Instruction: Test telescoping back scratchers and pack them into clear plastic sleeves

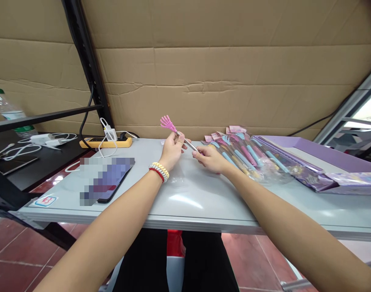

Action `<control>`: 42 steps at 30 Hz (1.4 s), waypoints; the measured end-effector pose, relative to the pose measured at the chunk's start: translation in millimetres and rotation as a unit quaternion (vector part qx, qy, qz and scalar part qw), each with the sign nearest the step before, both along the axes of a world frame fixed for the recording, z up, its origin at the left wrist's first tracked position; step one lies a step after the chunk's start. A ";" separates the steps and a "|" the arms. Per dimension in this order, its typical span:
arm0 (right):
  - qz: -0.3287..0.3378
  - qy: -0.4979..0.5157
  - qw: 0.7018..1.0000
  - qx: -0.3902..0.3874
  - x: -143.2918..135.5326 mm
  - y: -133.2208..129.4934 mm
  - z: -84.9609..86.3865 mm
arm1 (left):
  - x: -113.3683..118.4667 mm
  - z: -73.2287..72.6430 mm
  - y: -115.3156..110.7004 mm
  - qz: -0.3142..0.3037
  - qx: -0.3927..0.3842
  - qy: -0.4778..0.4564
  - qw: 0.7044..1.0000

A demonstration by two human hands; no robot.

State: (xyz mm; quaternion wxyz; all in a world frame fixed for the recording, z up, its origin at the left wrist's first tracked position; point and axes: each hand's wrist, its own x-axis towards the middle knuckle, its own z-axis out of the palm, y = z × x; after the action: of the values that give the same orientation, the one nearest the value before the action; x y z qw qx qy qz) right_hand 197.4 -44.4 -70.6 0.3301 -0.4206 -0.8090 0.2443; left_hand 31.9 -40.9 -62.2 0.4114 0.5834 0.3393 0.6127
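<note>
- Grip closed: pink-headed rod (pixel 190 145) is pinched by left hand (pixel 172 149) nearer its head, by right hand (pixel 212 158) toward its other end.
- Long axis is slanted over the table (pixel 209 202), head leftward.

Light: bright, diffuse | Glare: white streak near the front edge of the tabletop (pixel 215 209), fainter patch rightward | Overexposed: opening (pixel 367 108) beyond right edge | Mosaic: phone (pixel 112 180) by left edge | Focus: back scratcher (pixel 170 125) fairly crisp | Distortion: wide-angle stretch toward frame borders

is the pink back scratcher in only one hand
No, the left hand and the right hand both hold the pink back scratcher by its shaft.
</note>
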 end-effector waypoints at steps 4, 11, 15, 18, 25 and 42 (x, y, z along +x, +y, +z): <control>-0.005 0.164 0.985 -0.059 4.2 -0.2 11.0 | 4.5 4.6 -6.1 0.015 -0.001 0.039 0.999; -0.009 0.444 0.892 -0.078 4.1 6.8 16.1 | 14.1 -11.4 -17.9 -0.089 0.055 0.343 0.933; 0.008 0.427 0.900 -0.085 1.5 7.6 12.2 | 17.6 -15.6 -15.5 -0.059 0.059 0.404 0.911; 0.006 0.455 0.884 -0.109 10.8 9.1 17.1 | 8.7 -14.4 -8.2 0.008 0.064 0.445 0.893; -0.079 0.644 0.751 -0.123 58.9 18.0 29.5 | -24.3 -13.5 5.6 0.116 0.080 0.526 0.838; -0.286 0.158 0.928 0.178 59.7 23.0 6.1 | -39.7 -6.3 13.1 0.278 -0.034 0.367 0.887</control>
State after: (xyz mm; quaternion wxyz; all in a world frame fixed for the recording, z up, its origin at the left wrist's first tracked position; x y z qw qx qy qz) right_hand 257.1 -21.4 -64.5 0.5787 -0.5243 -0.6223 0.0546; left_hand -7.8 -27.8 -68.6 0.0894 0.6341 0.6350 0.4321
